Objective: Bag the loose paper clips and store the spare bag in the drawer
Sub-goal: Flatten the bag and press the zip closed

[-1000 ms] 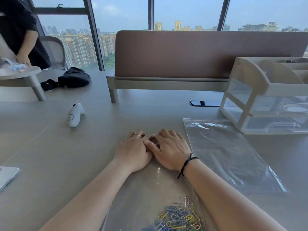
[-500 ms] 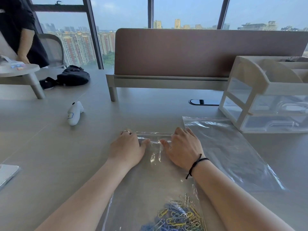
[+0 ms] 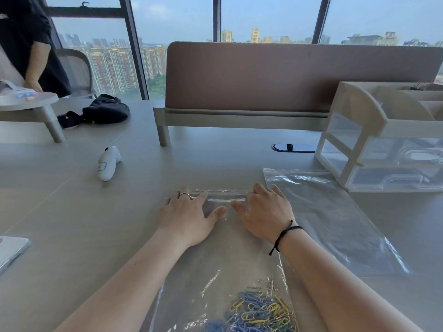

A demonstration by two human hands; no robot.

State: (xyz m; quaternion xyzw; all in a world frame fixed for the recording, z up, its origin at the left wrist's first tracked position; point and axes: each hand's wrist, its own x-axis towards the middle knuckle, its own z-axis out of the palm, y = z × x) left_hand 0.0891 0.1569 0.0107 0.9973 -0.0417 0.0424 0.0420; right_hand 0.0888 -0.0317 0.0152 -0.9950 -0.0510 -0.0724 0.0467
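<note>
A clear zip bag point(image 3: 223, 264) lies flat on the table in front of me, with a heap of blue and yellow paper clips point(image 3: 256, 312) inside its near end. My left hand point(image 3: 187, 214) presses flat on the left end of the bag's zip strip. My right hand point(image 3: 262, 210) presses on the strip's right end, fingers spread. A second clear bag point(image 3: 335, 224), with nothing in it, lies flat to the right. Behind it stands a white organiser with clear drawers point(image 3: 393, 180), both closed.
A white handheld device point(image 3: 107, 162) lies at the left. A cable port point(image 3: 293, 147) sits in the table before a brown divider screen point(image 3: 287, 77). A black bag point(image 3: 103, 111) and a standing person point(image 3: 26, 44) are at the far left. A pale flat object point(image 3: 10, 248) pokes in at the left edge.
My two hands, which were together at the middle of the zip strip, have slid apart along it to its left and right ends.
</note>
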